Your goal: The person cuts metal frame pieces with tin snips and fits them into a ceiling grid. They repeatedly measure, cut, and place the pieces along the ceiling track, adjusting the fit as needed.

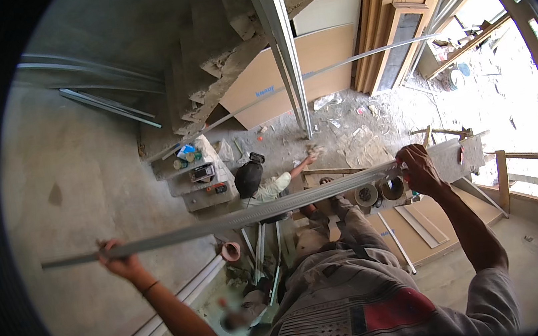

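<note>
Mid-air, I'm holding the long metal channel [254, 215], my left hand [118, 255] pinching it near one end, my right hand [420, 168] curling fingers round it, apparently spacing grips for balance.

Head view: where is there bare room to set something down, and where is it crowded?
The lower brown board has a bare patch between the pale strips and its right edge. Crowded: the steps, holding tools and cans; buckets side by side, left of the right hand in view; and the floor by the upright metal bars, littered with scraps.
</note>
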The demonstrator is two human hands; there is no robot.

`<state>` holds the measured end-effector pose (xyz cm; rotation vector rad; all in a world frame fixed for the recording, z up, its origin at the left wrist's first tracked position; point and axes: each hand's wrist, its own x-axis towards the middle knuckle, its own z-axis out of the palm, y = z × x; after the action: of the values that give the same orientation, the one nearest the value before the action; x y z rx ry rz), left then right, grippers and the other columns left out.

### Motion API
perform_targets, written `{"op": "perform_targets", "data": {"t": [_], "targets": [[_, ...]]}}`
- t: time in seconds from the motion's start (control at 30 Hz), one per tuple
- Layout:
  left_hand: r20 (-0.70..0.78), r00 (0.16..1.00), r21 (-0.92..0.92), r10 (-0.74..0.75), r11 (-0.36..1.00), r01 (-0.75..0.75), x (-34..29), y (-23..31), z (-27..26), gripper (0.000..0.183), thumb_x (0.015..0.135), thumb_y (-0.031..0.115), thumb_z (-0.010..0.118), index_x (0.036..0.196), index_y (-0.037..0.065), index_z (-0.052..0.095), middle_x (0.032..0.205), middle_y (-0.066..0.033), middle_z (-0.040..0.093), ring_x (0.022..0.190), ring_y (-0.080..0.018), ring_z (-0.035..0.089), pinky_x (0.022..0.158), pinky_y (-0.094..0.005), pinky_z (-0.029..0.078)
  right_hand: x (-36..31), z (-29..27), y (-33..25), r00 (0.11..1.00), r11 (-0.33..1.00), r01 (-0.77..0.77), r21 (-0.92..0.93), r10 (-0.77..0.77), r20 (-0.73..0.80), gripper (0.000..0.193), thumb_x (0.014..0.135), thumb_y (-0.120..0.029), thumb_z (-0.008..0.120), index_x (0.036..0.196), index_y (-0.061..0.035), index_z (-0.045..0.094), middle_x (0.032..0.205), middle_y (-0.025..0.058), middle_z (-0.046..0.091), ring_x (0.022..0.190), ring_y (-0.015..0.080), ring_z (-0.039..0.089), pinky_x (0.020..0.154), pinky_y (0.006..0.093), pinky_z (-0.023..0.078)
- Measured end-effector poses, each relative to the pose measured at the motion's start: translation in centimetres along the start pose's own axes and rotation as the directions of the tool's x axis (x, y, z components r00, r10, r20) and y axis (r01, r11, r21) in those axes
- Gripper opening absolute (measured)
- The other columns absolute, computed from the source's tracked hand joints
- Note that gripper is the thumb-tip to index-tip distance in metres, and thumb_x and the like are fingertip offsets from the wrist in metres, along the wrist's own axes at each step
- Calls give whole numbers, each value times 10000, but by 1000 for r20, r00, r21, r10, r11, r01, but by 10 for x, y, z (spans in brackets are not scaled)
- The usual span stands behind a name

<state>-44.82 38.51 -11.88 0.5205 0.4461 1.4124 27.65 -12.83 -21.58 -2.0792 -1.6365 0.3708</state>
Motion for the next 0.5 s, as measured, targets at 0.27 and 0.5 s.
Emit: {"op": "perform_targets", "data": {"t": [0.27, 0.5], "targets": [[-148, 979, 262, 141, 960, -99, -211, 270, -76, 356, 1069, 367, 612, 1211, 56, 708, 819, -39, 633, 747, -150, 578, 716, -331, 528, 81, 84, -49, 988, 982, 155, 110, -152, -31, 423, 724, -45, 790, 1086, -86, 576, 1031, 103, 642, 1071, 343, 610, 981, 463, 429], [-598, 368, 696, 713, 689, -205, -436, 248, -114, 423, 1088, 410, 516, 1074, -2, 611, 994, -63, 636, 904, -230, 647, 927, -454, 546, 225, 110, -141, 867, 865, 496, 69, -491, -82, 256, 793, -102, 746, 995, -93, 589, 952, 64, 633, 1015, 283, 635, 976, 440, 470]]}}
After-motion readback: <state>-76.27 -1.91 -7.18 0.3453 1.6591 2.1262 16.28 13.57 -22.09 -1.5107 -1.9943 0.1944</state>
